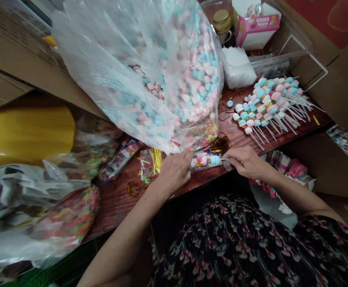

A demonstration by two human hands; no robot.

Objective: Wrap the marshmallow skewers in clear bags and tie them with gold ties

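Black floral clothing on the person's torso lies nearest the camera, below the edge of a reddish-brown counter. Right hand: thumb and fingers pinched on the right end of a candy stick, where the thin stem leaves the last blue piece. Left hand: back towards the camera, fingers bent at the candy's opposite end; fingertips hidden, so whether they grasp it or merely touch cannot be told. Position of the candy stick: between the hands, roughly level, at the counter's near edge, with printed plastic just behind it; whether the plastic also wraps it is unclear. Handling, by judgement: very light; pieces likely soft, easily dented and perhaps a little tacky, stem stiffer but thin. Best hold would be the bare stem close below the candy, with only slight pressure at the far end; squeezing the middle would risk deforming the pieces. Surroundings: gold ties lie left of the left hand; a large clear bag of pastel pieces stands beyond both hands. Right of that bag, many similar sticks are heaped, stems pointing towards the lower right, with one loose blue piece near the heap's left side.
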